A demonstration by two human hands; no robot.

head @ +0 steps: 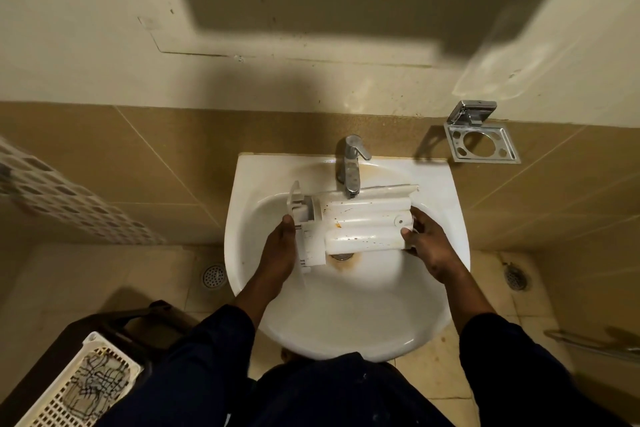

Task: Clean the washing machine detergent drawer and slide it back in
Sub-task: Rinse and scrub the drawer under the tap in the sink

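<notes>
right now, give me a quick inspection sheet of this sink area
surface: white sink, rust-coloured stain round the drain
job's things: detergent drawer held across the basin under the tap, brown marks on it
clutter: nothing seen
hands: left hand holds the front-panel end, right hand grips the other end
cables: nothing seen
surroundings: metal holder on tiled wall, basket lower left, floor drain

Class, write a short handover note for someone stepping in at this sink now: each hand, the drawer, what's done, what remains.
Left hand holds the detergent drawer at its front-panel end; right hand grips the other end.
The drawer is over the sink, under the tap; no water visibly running.
Done: drawer out, at the sink.
Left: brown marks show on it, so wash it, then slide it back; machine not in view.
</notes>
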